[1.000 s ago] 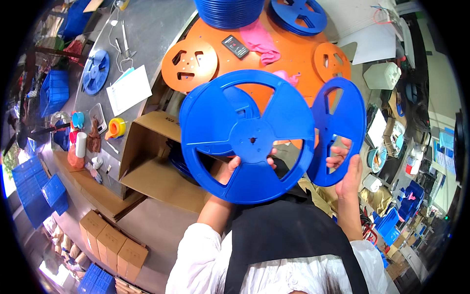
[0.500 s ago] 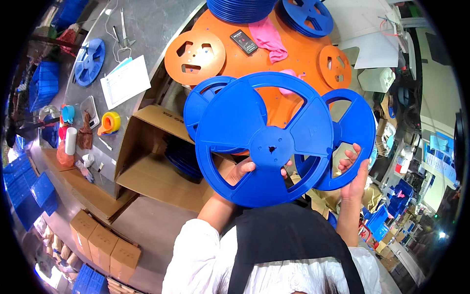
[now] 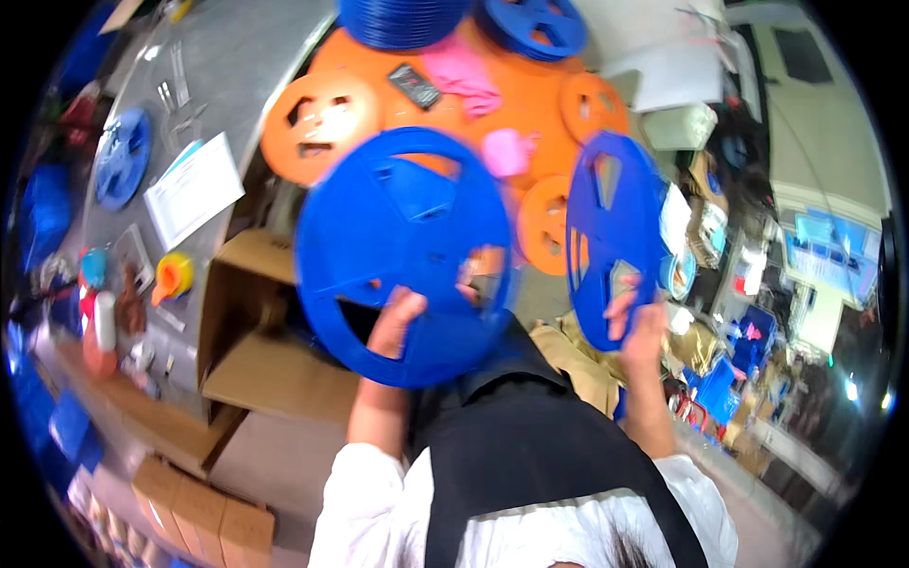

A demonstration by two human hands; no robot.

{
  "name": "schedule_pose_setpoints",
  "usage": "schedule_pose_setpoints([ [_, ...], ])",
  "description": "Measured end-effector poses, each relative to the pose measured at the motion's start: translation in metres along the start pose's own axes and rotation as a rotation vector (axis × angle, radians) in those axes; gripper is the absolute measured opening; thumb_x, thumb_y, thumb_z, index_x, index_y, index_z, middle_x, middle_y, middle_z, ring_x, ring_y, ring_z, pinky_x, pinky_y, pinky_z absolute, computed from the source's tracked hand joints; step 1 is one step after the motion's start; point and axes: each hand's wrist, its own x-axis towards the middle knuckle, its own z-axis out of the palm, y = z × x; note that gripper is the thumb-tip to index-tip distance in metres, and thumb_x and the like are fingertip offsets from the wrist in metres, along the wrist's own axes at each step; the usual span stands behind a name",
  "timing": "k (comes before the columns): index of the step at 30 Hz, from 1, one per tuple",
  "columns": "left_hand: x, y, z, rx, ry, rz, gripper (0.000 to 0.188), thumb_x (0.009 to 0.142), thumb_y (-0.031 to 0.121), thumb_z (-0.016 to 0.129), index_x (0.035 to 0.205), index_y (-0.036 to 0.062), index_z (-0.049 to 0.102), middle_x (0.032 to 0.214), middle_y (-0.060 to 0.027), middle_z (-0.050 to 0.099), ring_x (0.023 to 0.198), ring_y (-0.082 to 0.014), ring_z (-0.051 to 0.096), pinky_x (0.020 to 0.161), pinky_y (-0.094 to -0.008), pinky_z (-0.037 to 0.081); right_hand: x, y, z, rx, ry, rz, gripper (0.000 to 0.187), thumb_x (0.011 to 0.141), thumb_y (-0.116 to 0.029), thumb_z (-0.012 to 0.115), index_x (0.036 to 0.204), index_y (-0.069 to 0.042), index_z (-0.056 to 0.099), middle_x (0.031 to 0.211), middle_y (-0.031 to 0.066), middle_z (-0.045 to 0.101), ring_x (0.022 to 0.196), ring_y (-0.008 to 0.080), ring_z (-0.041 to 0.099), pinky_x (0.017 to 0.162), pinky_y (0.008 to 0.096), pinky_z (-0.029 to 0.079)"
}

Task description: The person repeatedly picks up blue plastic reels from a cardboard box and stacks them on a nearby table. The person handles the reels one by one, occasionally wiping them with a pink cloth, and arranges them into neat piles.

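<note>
Spread at twelve o'clock: an orange tabletop [image 3: 365, 66], with an open cardboard box [image 3: 279, 374] gaping between eight and nine. Standing just short of twelve, at the top of the view, a tall blue stack [image 3: 402, 26].

Raised near centre, toward ten o'clock: a windowed blue reel [image 3: 412, 248], broad face to the lens, in the left hand [image 3: 390, 327]. Raised between two and three, turned partly edgeways and apart from the first: a second blue reel [image 3: 620, 227], in the right hand [image 3: 644, 331].

By the look of both, probably moulded plastic, light for such width, stiff, smooth enough to slide from a loose pinch, perhaps prone to cracking at the thin rims. Best taken at a solid web beside a window, thumb in front, fingers behind.

Rumpled on the orange near twelve, a pink cloth [image 3: 459, 76]; smaller, between eleven and twelve, a dark handset [image 3: 414, 87].

Closed at left on the reel's six o'clock: thumb across the face, fingertips visible through the four o'clock window. Hooked at right through the lower window, between five and six: fingers bent around the reel; exact thumb contact impossible to tell through blur.
</note>
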Motion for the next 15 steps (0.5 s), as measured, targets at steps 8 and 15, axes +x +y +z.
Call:
schedule_pose_setpoints([
  [8, 0.039, 0.008, -0.125, -0.129, 0.074, -0.046, 0.058, 0.093, 0.033, 0.052, 0.138, -0.0001, 0.037, 0.133, -0.016, 0.051, 0.114, -0.0265, 0.056, 0.099, -0.0401, 0.045, 0.005, -0.028, 0.057, -1.014, -0.41, -0.623, 0.045, 0.067, -0.035, 0.078, 0.094, -0.006, 0.057, 0.067, 0.0051, 0.057, 0.058, 0.0211, 0.06, 0.051, 0.0316, 0.046],
  [15, 0.046, -0.002, -0.152, -0.28, 0.011, -0.112, 0.065, 0.094, 0.037, 0.049, 0.142, -0.0014, 0.029, 0.137, -0.0181, 0.046, 0.117, -0.0277, 0.055, 0.102, -0.0416, 0.042, -0.002, -0.019, 0.071, -1.102, -0.509, -0.674, 0.046, 0.068, -0.034, 0.075, 0.099, -0.006, 0.057, 0.066, 0.0025, 0.053, 0.058, 0.0193, 0.056, 0.051, 0.0315, 0.043],
])
